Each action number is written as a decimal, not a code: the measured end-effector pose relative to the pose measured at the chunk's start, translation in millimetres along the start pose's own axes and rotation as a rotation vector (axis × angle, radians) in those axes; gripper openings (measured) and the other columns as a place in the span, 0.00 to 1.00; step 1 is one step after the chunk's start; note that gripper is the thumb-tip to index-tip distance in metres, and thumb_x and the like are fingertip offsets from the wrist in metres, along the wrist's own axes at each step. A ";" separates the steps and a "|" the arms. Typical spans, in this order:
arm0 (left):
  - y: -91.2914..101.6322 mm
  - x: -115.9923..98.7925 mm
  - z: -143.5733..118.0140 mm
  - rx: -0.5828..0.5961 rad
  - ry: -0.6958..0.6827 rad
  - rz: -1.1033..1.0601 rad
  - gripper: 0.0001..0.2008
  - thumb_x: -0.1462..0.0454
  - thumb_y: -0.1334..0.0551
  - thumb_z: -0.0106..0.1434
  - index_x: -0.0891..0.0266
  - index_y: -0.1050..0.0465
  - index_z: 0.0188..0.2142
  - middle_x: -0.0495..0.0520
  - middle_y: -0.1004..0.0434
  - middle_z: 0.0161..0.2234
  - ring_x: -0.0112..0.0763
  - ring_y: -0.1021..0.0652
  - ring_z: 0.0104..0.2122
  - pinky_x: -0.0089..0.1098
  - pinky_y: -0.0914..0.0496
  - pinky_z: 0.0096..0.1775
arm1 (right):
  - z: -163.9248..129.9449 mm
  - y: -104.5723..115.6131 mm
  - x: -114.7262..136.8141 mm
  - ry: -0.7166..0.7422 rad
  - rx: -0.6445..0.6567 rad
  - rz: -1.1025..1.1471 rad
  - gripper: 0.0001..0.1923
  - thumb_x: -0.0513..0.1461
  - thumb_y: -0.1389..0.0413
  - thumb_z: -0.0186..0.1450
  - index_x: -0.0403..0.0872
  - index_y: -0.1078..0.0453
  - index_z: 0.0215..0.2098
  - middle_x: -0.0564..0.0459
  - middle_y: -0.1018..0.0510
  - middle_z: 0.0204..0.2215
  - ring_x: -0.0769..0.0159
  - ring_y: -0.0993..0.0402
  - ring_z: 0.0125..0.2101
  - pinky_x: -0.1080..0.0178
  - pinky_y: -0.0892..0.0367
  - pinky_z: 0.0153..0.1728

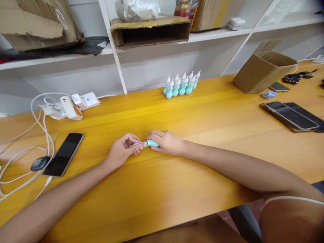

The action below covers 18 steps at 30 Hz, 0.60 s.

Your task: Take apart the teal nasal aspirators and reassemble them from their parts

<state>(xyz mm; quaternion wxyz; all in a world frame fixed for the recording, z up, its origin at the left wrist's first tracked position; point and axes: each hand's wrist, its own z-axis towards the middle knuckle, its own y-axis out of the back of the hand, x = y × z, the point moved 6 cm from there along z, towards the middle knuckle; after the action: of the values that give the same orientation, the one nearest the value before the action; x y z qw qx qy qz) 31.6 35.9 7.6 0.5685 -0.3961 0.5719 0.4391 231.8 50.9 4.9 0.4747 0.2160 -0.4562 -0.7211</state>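
While both hands meet over the middle of the desk [141, 192], a single squeeze-bulb dropper lies stretched between them, roughly level, its teal bulb [153, 143] toward the right and its pale, see-through nozzle [142, 144] toward the left. The left hand [126, 149] pinches the nozzle between thumb and fingers; the right hand [165, 142] grasps the bulb, fingers curled over so that its far end is hidden. The step in hand seems to be work at the joint of these two parts, though whether they are being fitted together or drawn apart I cannot tell. Either way, the next move would call for a steady hold on the bulb, the nozzle kept in line with it, and a light pinch so the soft-looking plastic doesn't buckle. Farther back, near the rear edge, a cluster of similar droppers [182, 90] stands upright, tips up, well apart from the hands; a dark phone [64, 153] lies off to the left beside white cables [46, 135].
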 end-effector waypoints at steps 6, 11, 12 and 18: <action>-2.9 -3.5 1.1 0.028 -0.014 -0.009 0.18 0.57 0.21 0.64 0.63 0.27 0.33 0.53 0.18 0.38 0.26 0.18 0.31 0.29 0.21 0.34 | -1.2 0.8 9.4 0.062 0.011 -0.134 0.13 0.44 0.51 0.85 0.44 0.29 0.53 0.48 0.20 0.41 0.68 0.26 0.32 0.61 0.47 0.28; -3.0 -5.3 -5.0 -0.007 -0.074 0.019 0.18 0.60 0.20 0.63 0.62 0.29 0.32 0.51 0.19 0.35 0.28 0.17 0.31 0.30 0.21 0.35 | -3.3 -3.0 15.9 0.029 0.030 -0.180 0.15 0.42 0.54 0.86 0.43 0.28 0.50 0.48 0.23 0.37 0.68 0.32 0.28 0.61 0.51 0.28; -2.4 -7.0 -7.3 -0.026 -0.101 0.053 0.18 0.60 0.21 0.64 0.62 0.29 0.32 0.51 0.20 0.36 0.30 0.17 0.33 0.31 0.21 0.37 | -3.7 -3.7 17.0 0.023 0.023 -0.169 0.16 0.43 0.54 0.86 0.43 0.28 0.50 0.48 0.23 0.37 0.68 0.32 0.28 0.61 0.50 0.28; -2.9 -21.9 -18.8 -0.035 -0.299 0.311 0.16 0.61 0.22 0.67 0.60 0.27 0.32 0.53 0.19 0.37 0.34 0.16 0.38 0.36 0.22 0.42 | -4.3 -4.1 20.9 0.043 -0.049 -0.023 0.17 0.46 0.52 0.85 0.44 0.28 0.49 0.48 0.21 0.37 0.67 0.27 0.31 0.63 0.39 0.30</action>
<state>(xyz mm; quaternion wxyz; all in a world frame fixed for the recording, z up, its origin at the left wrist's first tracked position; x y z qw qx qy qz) 29.6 16.1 28.7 0.5655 -0.2436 0.5278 0.5851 223.4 31.0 1.8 0.4814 0.2250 -0.4253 -0.7326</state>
